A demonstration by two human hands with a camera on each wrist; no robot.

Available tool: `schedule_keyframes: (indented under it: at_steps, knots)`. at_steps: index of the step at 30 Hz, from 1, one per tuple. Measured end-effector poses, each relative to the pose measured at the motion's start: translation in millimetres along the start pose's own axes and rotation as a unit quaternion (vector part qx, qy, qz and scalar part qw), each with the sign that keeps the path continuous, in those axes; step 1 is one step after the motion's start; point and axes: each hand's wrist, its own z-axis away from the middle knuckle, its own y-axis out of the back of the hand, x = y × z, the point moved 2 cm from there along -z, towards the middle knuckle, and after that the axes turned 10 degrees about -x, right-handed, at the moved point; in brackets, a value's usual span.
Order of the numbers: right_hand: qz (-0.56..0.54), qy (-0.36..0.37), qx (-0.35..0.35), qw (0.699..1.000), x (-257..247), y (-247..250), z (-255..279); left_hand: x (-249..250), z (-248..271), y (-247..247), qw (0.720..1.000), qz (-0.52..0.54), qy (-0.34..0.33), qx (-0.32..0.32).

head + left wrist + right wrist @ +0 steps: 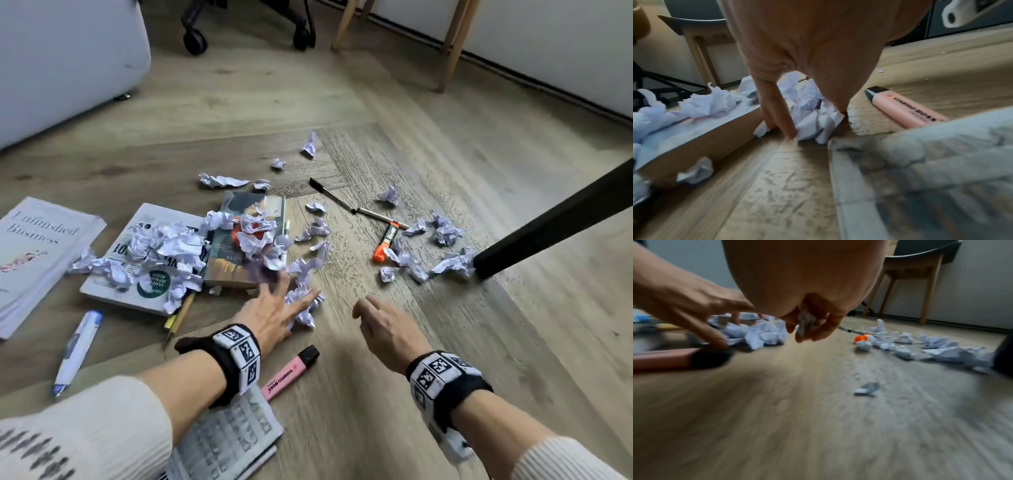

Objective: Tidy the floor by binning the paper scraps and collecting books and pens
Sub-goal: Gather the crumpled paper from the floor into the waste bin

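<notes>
Showing what head cam hides, R wrist view has right hand [809,324] clenched on a crumpled scrap [804,324]; left hand [270,313], fingers spread, presses creased paper scraps [305,305] on wood-grain floor [376,394] beside glossy books [246,240].

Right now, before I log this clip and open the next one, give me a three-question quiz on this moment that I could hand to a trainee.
1. True or false: the right hand grips the pink highlighter.
2. What do the spread fingers of the left hand touch? A) crumpled paper B) an orange marker C) a blue-and-white pen
3. Fill in: in the right wrist view, the right hand's curled fingers hold a small ____.

Key
1. False; the highlighter lies on the floor between the two wrists.
2. A
3. paper scrap
</notes>
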Motion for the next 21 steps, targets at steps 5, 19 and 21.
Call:
schedule_keyframes:
  at_steps: [5,19,21]
  knots:
    - [0.094,-0.213,0.117,0.965,77,33,-31,9,-15,-7,0.997,-0.037,-0.044,0.057]
    - [-0.005,-0.310,-0.019,0.950,98,-7,-68,15,-36,3,0.999,0.010,-0.045,0.015]
    - [-0.009,-0.267,0.035,0.963,102,-7,-61,15,-40,15,0.996,0.044,-0.029,0.073]
